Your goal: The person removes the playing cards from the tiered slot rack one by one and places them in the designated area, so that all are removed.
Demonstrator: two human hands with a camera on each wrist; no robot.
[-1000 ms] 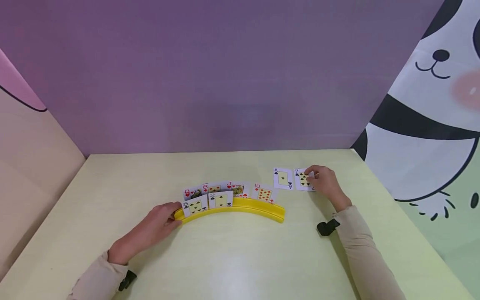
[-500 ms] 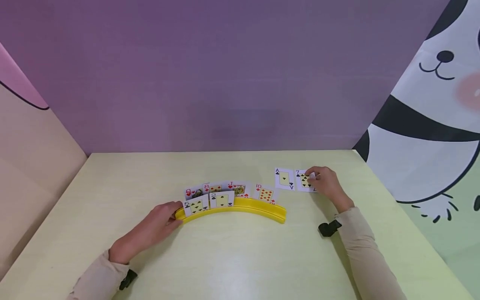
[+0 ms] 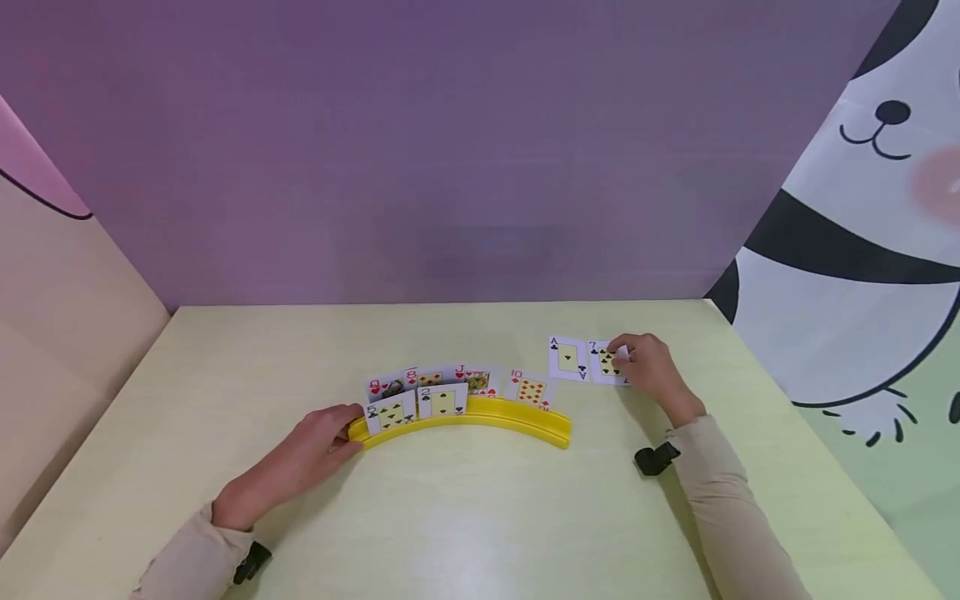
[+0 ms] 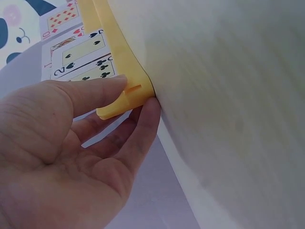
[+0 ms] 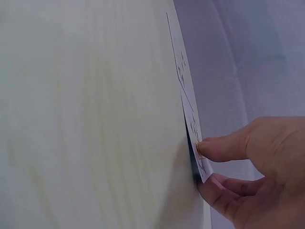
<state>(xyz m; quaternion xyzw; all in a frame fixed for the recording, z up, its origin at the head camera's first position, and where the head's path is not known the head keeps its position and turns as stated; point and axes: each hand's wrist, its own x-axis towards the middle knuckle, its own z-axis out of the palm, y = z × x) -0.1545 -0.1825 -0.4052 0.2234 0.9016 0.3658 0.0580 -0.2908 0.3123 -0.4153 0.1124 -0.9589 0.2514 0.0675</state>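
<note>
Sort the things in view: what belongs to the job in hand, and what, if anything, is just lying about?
Apparently the job:
yellow card holder, gripped by the left hand
seven of clubs, pinched by the right hand
cards standing in the holder
ace of clubs, probably

Just there:
table
panda picture
black wrist devices

Head view high, fwd-down, 2 wrist views close, tabletop (image 3: 465,517) shared

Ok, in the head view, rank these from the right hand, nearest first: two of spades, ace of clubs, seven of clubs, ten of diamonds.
1. Seven of clubs: pinched by the right hand.
2. Ace of clubs: just left of the seven.
3. Ten of diamonds: at the right part of the yellow holder.
4. Two of spades: front row, left of the ten.
</note>
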